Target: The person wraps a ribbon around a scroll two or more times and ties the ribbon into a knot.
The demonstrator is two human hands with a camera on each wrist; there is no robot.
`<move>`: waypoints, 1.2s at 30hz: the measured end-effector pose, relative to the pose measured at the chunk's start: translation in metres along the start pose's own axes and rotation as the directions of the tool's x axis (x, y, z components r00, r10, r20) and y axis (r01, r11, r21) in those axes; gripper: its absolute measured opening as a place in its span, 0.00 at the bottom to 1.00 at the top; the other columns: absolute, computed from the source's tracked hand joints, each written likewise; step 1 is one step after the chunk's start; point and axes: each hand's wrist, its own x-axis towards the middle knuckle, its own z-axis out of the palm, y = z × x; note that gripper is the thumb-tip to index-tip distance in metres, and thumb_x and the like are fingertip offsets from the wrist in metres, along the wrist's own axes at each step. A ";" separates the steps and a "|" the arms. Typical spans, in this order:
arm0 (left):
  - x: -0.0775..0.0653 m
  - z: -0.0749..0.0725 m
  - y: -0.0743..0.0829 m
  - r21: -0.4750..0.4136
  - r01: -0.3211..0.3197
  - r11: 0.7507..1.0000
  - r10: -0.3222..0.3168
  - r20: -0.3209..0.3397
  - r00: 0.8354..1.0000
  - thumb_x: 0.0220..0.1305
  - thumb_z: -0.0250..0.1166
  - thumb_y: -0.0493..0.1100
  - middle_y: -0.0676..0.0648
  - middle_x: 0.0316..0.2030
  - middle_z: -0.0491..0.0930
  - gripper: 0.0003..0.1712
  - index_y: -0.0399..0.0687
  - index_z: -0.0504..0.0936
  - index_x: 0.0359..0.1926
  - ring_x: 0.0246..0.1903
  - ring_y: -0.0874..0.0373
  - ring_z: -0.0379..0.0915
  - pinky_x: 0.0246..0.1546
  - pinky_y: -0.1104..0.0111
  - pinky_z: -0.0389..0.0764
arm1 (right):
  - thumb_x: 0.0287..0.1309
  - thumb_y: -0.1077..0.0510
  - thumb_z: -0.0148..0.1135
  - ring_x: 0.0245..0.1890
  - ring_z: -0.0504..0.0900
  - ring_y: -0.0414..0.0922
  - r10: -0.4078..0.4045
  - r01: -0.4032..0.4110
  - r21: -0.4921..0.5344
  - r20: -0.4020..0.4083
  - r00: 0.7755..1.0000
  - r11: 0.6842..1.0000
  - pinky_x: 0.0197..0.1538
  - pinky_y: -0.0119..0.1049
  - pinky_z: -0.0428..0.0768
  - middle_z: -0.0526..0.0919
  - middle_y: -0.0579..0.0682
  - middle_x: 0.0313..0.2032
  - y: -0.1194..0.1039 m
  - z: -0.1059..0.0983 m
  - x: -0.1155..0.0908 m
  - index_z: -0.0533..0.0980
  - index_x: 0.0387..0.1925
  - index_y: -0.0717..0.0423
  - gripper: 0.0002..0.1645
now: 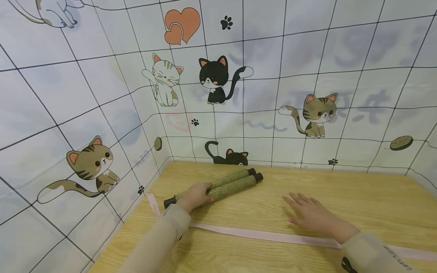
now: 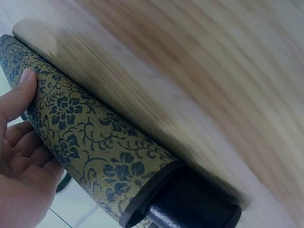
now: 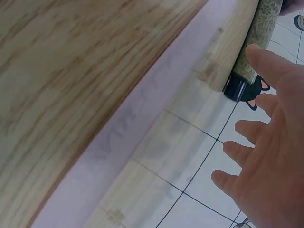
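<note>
Two rolls of a scroll (image 1: 235, 184), covered in olive brocade with dark flowers and black end knobs, lie side by side on the wooden table. My left hand (image 1: 195, 197) grips the rolls near their left part, its thumb on the near side. In the left wrist view the patterned cover (image 2: 90, 126) runs down to a shiny black knob (image 2: 194, 202), with the thumb (image 2: 27, 88) against the cloth. To the right, my right hand (image 1: 308, 212) hovers with spread fingers over the table, holding nothing; the right wrist view shows its fingers apart from the scroll's black end (image 3: 235, 88).
A pale pink tape strip (image 1: 246, 233) crosses the wooden tabletop (image 1: 266, 204) in front of the scroll. Another short strip (image 1: 153, 204) lies at the left edge. Cloth walls (image 1: 263, 87) printed with cats and grid lines stand behind and at the sides.
</note>
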 end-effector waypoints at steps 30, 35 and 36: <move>0.028 0.025 0.083 0.156 -0.094 0.983 0.098 -0.012 0.995 0.53 0.70 0.52 0.45 0.55 0.76 0.35 0.41 0.73 0.59 0.54 0.51 0.73 0.54 0.65 0.71 | 0.62 0.44 0.55 0.61 0.63 0.66 -0.019 0.016 0.047 0.064 0.998 0.999 0.57 0.64 0.61 0.64 0.67 0.62 -0.015 0.011 0.014 0.62 0.65 0.61 0.37; 0.032 0.029 0.100 0.162 -0.124 0.979 0.131 -0.033 0.991 0.53 0.70 0.51 0.46 0.48 0.80 0.27 0.43 0.77 0.52 0.47 0.52 0.77 0.48 0.66 0.76 | 0.63 0.46 0.55 0.60 0.64 0.66 -0.012 0.008 0.050 0.064 0.998 0.999 0.57 0.63 0.63 0.64 0.69 0.62 -0.016 0.012 0.019 0.62 0.64 0.65 0.36; 0.033 0.030 0.104 0.160 -0.124 0.979 0.131 -0.031 0.991 0.53 0.70 0.51 0.46 0.47 0.81 0.26 0.43 0.78 0.50 0.46 0.53 0.77 0.47 0.66 0.76 | 0.62 0.47 0.55 0.60 0.64 0.67 -0.005 0.001 0.058 0.070 0.998 0.998 0.58 0.62 0.63 0.63 0.69 0.62 -0.016 0.012 0.020 0.62 0.64 0.66 0.36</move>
